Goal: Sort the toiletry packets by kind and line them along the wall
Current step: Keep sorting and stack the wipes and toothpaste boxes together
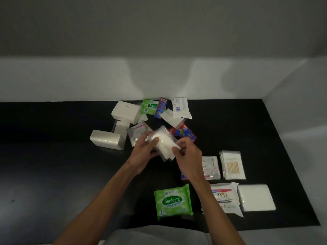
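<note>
Both hands hold a small stack of clear white sachets [163, 143] above the black counter [53, 165]. My left hand [142, 154] grips the stack's left side, thumb on top. My right hand [188, 156] pinches its right corner. Behind them lies a jumbled pile: a green Sanicare pack [149, 106], white tissue packs [123, 110] [107, 139], a white soap packet [180, 107], and red-blue sachets [161, 107] [185, 133]. Nearer me lie another green Sanicare pack [172, 202], a Dove packet [223, 197], a white tissue pack [255, 198], toothpick sachets [232, 165] and a clear sachet [211, 167].
A white wall [159, 80] runs along the counter's far edge, and another wall [300, 112] closes the right side. The counter's left half is bare black surface. The near edge of the counter lies just below my forearms.
</note>
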### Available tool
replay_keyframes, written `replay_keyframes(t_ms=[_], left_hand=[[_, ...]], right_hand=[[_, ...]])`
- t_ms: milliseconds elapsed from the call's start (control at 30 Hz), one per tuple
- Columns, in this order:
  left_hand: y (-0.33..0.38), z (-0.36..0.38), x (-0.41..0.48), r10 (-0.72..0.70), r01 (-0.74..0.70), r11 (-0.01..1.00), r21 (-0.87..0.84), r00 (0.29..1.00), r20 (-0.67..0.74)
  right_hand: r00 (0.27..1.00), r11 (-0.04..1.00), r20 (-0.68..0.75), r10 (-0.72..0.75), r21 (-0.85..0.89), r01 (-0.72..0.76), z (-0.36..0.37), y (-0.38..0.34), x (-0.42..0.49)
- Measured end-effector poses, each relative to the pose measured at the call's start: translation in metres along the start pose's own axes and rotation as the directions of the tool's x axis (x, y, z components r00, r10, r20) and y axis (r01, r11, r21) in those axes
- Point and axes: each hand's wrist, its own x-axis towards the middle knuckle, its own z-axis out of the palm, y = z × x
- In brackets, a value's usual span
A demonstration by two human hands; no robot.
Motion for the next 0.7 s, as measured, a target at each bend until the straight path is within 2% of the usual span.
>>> replay_keyframes(t_ms=[167, 367, 567, 700], left_hand=[[0.0, 0.028, 0.007, 0.049, -0.056, 0.988, 0.147, 0.998, 0.05], [0.003, 0.076, 0.011, 0.064, -0.1, 0.967, 0.234, 0.985, 0.158], [-0.006, 0.13, 0.026, 0.05, -0.172, 0.914, 0.368, 0.947, 0.317], [-0.014, 0.17, 0.044, 0.03, -0.285, 0.793, 0.538, 0.901, 0.433]], right_hand=[[1.0, 0.984, -0.019, 0.007, -0.177, -0.011, -0.015, 0.009, -0.005], [0.992, 0.998, -0.114, 0.052, 0.053, -0.046, -0.06, 0.014, -0.006], [0.962, 0.987, -0.219, 0.163, 0.037, -0.159, -0.106, 0.04, -0.005], [0.929, 0.96, -0.245, 0.276, 0.031, -0.278, -0.14, 0.067, -0.004]])
